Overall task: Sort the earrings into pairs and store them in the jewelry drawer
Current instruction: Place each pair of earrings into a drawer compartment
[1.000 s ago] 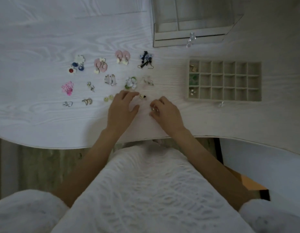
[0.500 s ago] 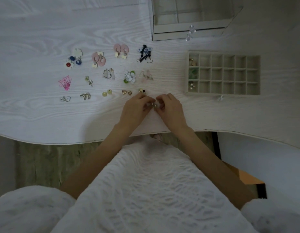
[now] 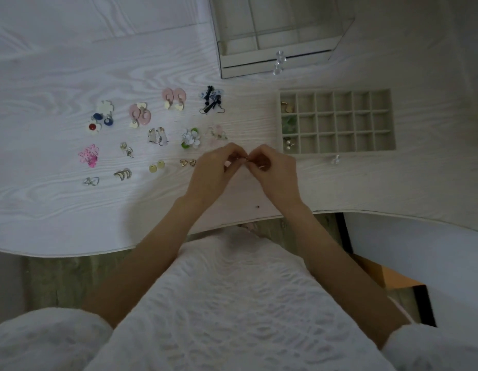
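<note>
Evidently both hands, left hand (image 3: pixel 215 170) and right hand (image 3: pixel 272 170), pinch one small earring (image 3: pixel 245 159) together, fingertips meeting. It is probably held so for pairing before the drawer tray (image 3: pixel 336 149).

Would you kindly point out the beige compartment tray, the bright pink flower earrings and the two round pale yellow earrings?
Beige compartment tray (image 3: pixel 336 152): head view, on its near wall.
Bright pink flower earrings (image 3: pixel 89 155): head view, middle of the cluster.
Round pale yellow earrings (image 3: pixel 153 168): head view, on the left one.

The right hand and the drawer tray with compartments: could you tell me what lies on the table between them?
In the head view, only bare white table separates the right hand from the drawer tray; its clear knob lies further right.
</note>
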Available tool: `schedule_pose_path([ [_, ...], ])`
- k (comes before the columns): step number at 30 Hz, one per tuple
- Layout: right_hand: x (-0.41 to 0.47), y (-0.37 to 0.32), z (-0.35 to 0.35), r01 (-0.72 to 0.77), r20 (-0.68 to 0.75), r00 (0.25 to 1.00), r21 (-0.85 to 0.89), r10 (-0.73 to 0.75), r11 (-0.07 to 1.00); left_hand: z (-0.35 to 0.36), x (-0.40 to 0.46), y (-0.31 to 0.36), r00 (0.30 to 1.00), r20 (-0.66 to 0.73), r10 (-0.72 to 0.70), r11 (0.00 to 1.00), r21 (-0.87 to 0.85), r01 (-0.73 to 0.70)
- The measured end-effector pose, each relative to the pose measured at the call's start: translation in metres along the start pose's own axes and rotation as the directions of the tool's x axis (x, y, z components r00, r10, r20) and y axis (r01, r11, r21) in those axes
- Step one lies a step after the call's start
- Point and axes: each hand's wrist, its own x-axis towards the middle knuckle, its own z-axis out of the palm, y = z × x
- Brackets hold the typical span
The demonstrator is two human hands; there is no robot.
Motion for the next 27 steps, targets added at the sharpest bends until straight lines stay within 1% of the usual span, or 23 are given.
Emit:
schedule_pose_path([
  [2, 0.015, -0.005, -0.024, -0.021, -0.104, 0.994, 0.064, 0.028, 0.998, -0.001, 0.025, 0.023, 0.998, -0.048, 0.047, 0.995, -0.085, -0.051],
  [4, 0.035, -0.003, -0.046, -0.063, -0.205, 0.976, 0.080, 0.079, 0.995, 0.001, 0.054, 0.041, 0.991, -0.107, 0.087, 0.988, -0.119, -0.099],
  [6, 0.057, 0.007, -0.068, -0.120, -0.293, 0.948, 0.029, 0.124, 0.992, 0.012, 0.087, 0.054, 0.986, -0.094, 0.136, 0.986, -0.086, -0.144],
  [7, 0.068, 0.014, -0.078, -0.147, -0.313, 0.940, -0.024, 0.132, 0.989, 0.020, 0.103, 0.057, 0.985, -0.062, 0.163, 0.986, -0.032, -0.166],
  [9, 0.085, 0.029, -0.089, -0.187, -0.313, 0.941, -0.167, 0.128, 0.968, 0.036, 0.128, 0.059, 0.979, 0.001, 0.202, 0.976, 0.089, -0.201],
  [10, 0.092, 0.037, -0.091, -0.199, -0.305, 0.944, -0.230, 0.123, 0.953, 0.043, 0.137, 0.060, 0.980, 0.026, 0.199, 0.971, 0.131, -0.201],
  [13, 0.105, 0.049, -0.091, -0.217, -0.273, 0.954, -0.344, 0.123, 0.914, 0.057, 0.155, 0.063, 0.980, 0.106, 0.169, 0.943, 0.273, -0.192],
  [17, 0.107, 0.053, -0.092, -0.227, -0.256, 0.957, -0.360, 0.138, 0.905, 0.062, 0.161, 0.058, 0.961, 0.212, 0.179, 0.840, 0.476, -0.261],
  [19, 0.103, 0.051, -0.093, -0.212, -0.267, 0.956, -0.347, 0.120, 0.914, 0.061, 0.161, 0.054, 0.953, 0.231, 0.195, 0.822, 0.491, -0.287],
  [21, 0.097, 0.046, -0.093, -0.201, -0.282, 0.953, -0.317, 0.110, 0.927, 0.053, 0.155, 0.055, 0.942, 0.235, 0.239, 0.832, 0.450, -0.323],
  [23, 0.088, 0.039, -0.089, -0.154, -0.292, 0.954, -0.301, 0.062, 0.941, 0.039, 0.143, 0.053, 0.929, 0.163, 0.333, 0.860, 0.352, -0.370],
  [25, 0.073, 0.025, -0.079, -0.047, -0.281, 0.959, -0.267, -0.031, 0.962, 0.022, 0.118, 0.045, 0.923, 0.008, 0.385, 0.881, 0.294, -0.370],
  [26, 0.064, 0.018, -0.073, 0.010, -0.277, 0.958, -0.244, -0.079, 0.970, 0.013, 0.103, 0.039, 0.927, -0.088, 0.364, 0.907, 0.262, -0.331],
  [27, 0.056, 0.011, -0.063, 0.065, -0.261, 0.958, -0.222, -0.123, 0.973, 0.004, 0.085, 0.032, 0.936, -0.179, 0.304, 0.939, 0.225, -0.262],
])
